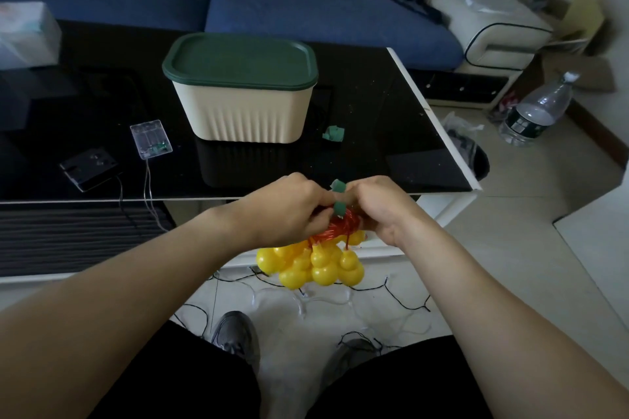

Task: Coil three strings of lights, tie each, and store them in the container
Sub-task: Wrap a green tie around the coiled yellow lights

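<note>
A living room with a blue sofa (323,13) at the back and pale floor tiles holds a glossy black bench (391,133) edged in white. On the bench stands a cream ribbed container (245,112) with its dark green lid (240,61) closed. Just right of it lies a small green tie (333,133). Left of it sit a clear battery box (150,139) and a black battery box (89,167), each with a thin wire running off the front edge.

In front of the bench, above the floor, the left hand (289,211) and the right hand (377,211) meet over a coiled string of lights (320,262): a bunch of red wire on top with yellow gourd-shaped bulbs hanging below. Both hands' fingers are curled tightly, pinching a green strap (339,206) wrapped around the red wire, one end sticking up between the hands.

Under the hands, more dark and clear light strings (391,296) lie loose on the tiles around the person's grey shoes (235,337). A plastic water bottle (537,112) stands on the floor to the right.
</note>
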A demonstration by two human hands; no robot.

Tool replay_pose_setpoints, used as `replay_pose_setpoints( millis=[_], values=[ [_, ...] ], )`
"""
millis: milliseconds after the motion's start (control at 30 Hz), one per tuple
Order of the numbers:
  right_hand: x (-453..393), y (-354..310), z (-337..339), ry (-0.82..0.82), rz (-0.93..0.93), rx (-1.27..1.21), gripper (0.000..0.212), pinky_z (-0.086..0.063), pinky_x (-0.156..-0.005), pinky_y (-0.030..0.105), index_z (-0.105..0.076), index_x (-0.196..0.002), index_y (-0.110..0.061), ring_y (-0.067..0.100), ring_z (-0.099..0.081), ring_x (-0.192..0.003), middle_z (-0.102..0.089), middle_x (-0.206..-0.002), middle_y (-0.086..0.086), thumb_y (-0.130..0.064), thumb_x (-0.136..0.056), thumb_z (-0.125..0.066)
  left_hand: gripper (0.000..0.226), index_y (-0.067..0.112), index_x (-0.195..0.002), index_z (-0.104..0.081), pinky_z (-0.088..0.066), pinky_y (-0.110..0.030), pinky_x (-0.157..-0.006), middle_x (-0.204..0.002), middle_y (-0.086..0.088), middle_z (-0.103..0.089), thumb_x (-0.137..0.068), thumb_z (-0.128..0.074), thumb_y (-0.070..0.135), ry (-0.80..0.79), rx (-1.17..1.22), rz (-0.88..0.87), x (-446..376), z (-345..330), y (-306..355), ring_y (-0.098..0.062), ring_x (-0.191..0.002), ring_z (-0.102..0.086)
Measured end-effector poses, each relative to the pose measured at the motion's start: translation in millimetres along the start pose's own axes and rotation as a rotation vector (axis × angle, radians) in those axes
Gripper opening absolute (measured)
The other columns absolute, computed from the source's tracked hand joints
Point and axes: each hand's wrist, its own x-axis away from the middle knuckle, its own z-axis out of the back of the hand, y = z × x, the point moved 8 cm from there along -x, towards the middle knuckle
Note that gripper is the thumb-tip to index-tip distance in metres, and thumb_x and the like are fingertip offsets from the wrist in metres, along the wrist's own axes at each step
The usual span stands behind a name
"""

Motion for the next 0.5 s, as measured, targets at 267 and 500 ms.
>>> replay_pose_setpoints(
  millis=[267,500],
  values=[
    [-4.3,10.9,10.6,0.047,-0.120,-0.035,0.032,-0.028,-0.040,0.024,-0.053,-0.057,-0.014,0.014,-0.035,-0.047,-0.044,-0.055,0.003,-0.001,-0.086,-0.058,0.040,0.007,-0.090,-0.068,-0.050,-0.045,-0.064,-0.076,-0.009,-0.065,-0.099,-0.035,0.028,0.079,-0.235,-0.011,-7.2,-0.1,1.9,-0.030,-0.069,-0.061],
    [-10.0,14.5,14.8,0.008,-0.131,-0.110,0.017,-0.022,-0.035,0.019,-0.063,-0.081,-0.011,0.008,-0.037,-0.046,-0.047,-0.064,0.004,0.004,-0.087,-0.055,0.035,0.005,-0.106,-0.072,-0.051,-0.037,-0.055,-0.068,-0.008,-0.064,-0.095,-0.044,0.022,0.196,-0.225,-0.134,-5.6,10.1,17.1,-0.027,-0.062,-0.061]
  ],
)
